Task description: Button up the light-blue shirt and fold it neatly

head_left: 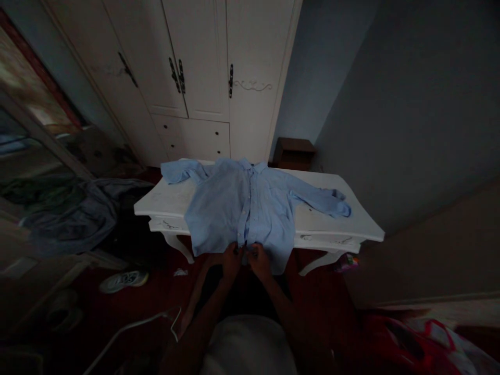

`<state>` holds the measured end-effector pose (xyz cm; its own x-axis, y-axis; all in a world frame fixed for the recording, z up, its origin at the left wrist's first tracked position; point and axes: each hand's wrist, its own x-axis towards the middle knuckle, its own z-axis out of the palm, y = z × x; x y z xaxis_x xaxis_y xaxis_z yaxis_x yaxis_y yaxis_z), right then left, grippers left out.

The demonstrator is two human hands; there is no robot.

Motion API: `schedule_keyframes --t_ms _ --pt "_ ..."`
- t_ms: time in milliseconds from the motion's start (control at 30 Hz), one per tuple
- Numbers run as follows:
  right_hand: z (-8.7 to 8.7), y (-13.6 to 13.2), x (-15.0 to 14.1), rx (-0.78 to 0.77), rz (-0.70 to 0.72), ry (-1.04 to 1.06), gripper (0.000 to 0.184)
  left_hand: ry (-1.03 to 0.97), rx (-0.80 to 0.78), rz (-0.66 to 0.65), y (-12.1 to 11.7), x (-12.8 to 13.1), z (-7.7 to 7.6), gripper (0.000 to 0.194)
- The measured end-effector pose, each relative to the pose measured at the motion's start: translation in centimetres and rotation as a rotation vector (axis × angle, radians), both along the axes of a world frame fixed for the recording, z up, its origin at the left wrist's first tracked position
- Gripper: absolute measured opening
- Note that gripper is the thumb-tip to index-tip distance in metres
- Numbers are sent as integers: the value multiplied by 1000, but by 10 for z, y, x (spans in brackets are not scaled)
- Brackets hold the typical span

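A light blue button-up shirt (269,203) lies front side up across a white table (328,224), collar toward the far edge and sleeves spread to both sides. Its lower hem hangs over the near edge. My left hand (232,259) pinches the bottom of the front edge on the left of the opening. Beside it, my right hand (259,260) is closed on the hem just right of the opening. The two hands are a small gap apart. Dim light hides the fine detail at the fingertips.
A white wardrobe (203,62) stands behind the table, with a small brown cabinet (295,148) to its right. Clothes (89,213) are heaped at the left. A shoe (124,280) and a white cable (133,324) lie on the floor; a red bag (414,341) sits at lower right.
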<state>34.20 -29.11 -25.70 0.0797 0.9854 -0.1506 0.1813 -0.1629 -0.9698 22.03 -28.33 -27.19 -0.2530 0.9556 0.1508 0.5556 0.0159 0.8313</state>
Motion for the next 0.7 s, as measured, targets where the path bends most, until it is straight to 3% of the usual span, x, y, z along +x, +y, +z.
schedule_keyframes --t_ms 267,433,567,633,700 --pt "-4 -3 11 18 3 221 34 -73 -15 -51 -29 -24 9 25" --pt "22 -14 21 -38 71 473 30 -75 6 -4 -36 -25 24 25" --pt "56 -25 32 -143 213 961 22 -59 96 70 -44 -13 55 21" --pt "68 -28 35 -196 268 1092 20 -110 140 -48 -50 -6 79 20" --pt "72 -30 37 -235 298 1087 27 -183 208 -216 -56 2 106 21"
